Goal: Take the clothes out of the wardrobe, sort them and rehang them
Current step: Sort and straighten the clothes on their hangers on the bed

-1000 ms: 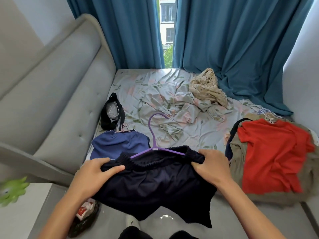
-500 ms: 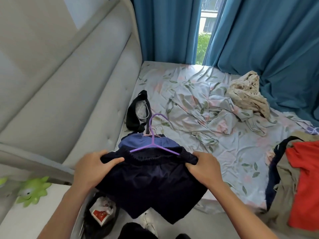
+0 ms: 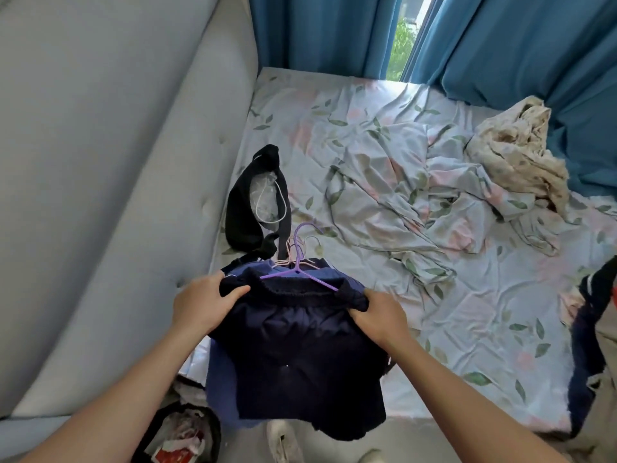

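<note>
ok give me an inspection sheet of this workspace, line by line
surface: bed with a rumpled floral sheet, lying against a grey padded headboard
job's things: dark navy shorts on a purple hanger, held over a blue garment at the bed's near corner; more hanger hooks beneath
clutter: black bag by the headboard; crumpled cream cloth at the far right; dark clothes pile at the right edge; black bin with rubbish on the floor
hands: left hand and right hand each grip an end of the shorts' waistband
cables: nothing seen
surroundings: teal curtains, a gap showing greenery outside
</note>
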The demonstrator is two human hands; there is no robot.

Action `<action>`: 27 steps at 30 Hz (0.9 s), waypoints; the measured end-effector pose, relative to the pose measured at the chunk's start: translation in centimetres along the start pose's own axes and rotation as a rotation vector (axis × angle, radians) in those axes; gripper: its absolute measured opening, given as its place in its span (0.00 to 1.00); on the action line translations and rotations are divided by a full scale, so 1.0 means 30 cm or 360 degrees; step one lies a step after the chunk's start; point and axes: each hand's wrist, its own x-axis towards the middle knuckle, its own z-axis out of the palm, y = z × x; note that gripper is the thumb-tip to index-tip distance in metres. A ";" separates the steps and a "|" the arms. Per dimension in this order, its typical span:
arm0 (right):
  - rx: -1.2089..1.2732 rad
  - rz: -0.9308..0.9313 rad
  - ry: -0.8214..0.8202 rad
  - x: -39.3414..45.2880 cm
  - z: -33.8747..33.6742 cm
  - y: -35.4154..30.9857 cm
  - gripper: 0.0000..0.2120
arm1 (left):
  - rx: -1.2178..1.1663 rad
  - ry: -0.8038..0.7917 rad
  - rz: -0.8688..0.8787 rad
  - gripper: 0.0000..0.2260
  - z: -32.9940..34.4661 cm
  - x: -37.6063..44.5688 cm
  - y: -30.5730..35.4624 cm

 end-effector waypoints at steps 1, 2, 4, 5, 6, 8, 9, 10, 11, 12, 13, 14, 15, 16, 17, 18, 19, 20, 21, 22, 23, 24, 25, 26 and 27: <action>0.0001 -0.0017 -0.0004 0.059 0.059 0.020 0.10 | 0.0048 0.0008 0.0006 0.24 0.067 0.050 -0.023; 0.0014 -0.0032 -0.0010 0.111 0.114 0.039 0.10 | 0.0102 0.0017 0.0024 0.24 0.131 0.097 -0.046; 0.0066 -0.0040 -0.0016 0.205 0.203 0.083 0.10 | 0.0189 -0.0005 0.0091 0.23 0.260 0.178 -0.080; 0.0096 -0.0052 -0.0014 0.245 0.246 0.104 0.10 | 0.0232 -0.0043 0.0134 0.21 0.319 0.209 -0.098; 0.0114 -0.0077 -0.0005 0.280 0.286 0.124 0.09 | 0.0278 -0.0082 0.0180 0.19 0.375 0.235 -0.118; 0.0082 -0.0114 0.0006 0.326 0.354 0.169 0.11 | 0.0383 -0.0130 0.0244 0.19 0.474 0.253 -0.151; 0.0024 -0.0133 0.0003 0.338 0.382 0.191 0.15 | 0.0415 -0.0139 0.0260 0.20 0.510 0.251 -0.160; -0.0041 -0.0154 0.0003 0.340 0.402 0.211 0.20 | 0.0436 -0.0144 0.0273 0.22 0.541 0.241 -0.165; -0.0059 -0.0172 0.0024 0.335 0.415 0.232 0.25 | 0.0452 -0.0148 0.0290 0.23 0.564 0.222 -0.159; -0.0026 -0.0189 0.0061 0.326 0.421 0.255 0.27 | 0.0469 -0.0142 0.0312 0.25 0.580 0.201 -0.148; 0.0025 -0.0209 0.0098 0.311 0.421 0.278 0.29 | 0.0480 -0.0124 0.0338 0.26 0.594 0.178 -0.130; 0.0064 -0.0228 0.0130 0.292 0.415 0.303 0.29 | 0.0478 -0.0102 0.0365 0.26 0.605 0.158 -0.107; 0.0089 -0.0237 0.0151 0.274 0.405 0.332 0.30 | 0.0468 -0.0090 0.0388 0.26 0.612 0.138 -0.073; 0.0105 -0.0235 0.0161 0.253 0.390 0.362 0.30 | 0.0456 -0.0084 0.0418 0.26 0.618 0.118 -0.032; 0.0124 -0.0222 0.0167 0.230 0.373 0.394 0.30 | 0.0444 -0.0087 0.0462 0.26 0.623 0.099 0.016; 0.0144 -0.0204 0.0178 0.209 0.354 0.429 0.30 | 0.0433 -0.0092 0.0522 0.27 0.630 0.083 0.070; 0.0169 -0.0185 0.0189 0.186 0.336 0.466 0.30 | 0.0418 -0.0099 0.0584 0.27 0.635 0.067 0.127; 0.0187 -0.0172 0.0203 0.166 0.318 0.506 0.29 | 0.0399 -0.0101 0.0638 0.27 0.643 0.050 0.189; 0.0195 -0.0166 0.0218 0.147 0.302 0.546 0.29 | 0.0380 -0.0097 0.0680 0.27 0.652 0.030 0.250; 0.0195 -0.0164 0.0239 0.127 0.285 0.585 0.28 | 0.0362 -0.0093 0.0719 0.27 0.662 0.009 0.312; 0.0198 -0.0158 0.0266 0.108 0.272 0.624 0.28 | 0.0344 -0.0089 0.0756 0.27 0.670 -0.017 0.376; 0.0209 -0.0152 0.0301 0.090 0.260 0.662 0.27 | 0.0322 -0.0094 0.0796 0.28 0.678 -0.045 0.437; 0.0225 -0.0145 0.0336 0.070 0.246 0.696 0.25 | 0.0301 -0.0100 0.0837 0.27 0.687 -0.076 0.497; 0.0239 -0.0137 0.0363 0.050 0.233 0.731 0.24 | 0.0284 -0.0104 0.0879 0.26 0.695 -0.108 0.553; 0.0250 -0.0131 0.0383 0.030 0.222 0.768 0.23 | 0.0275 -0.0106 0.0918 0.25 0.704 -0.142 0.608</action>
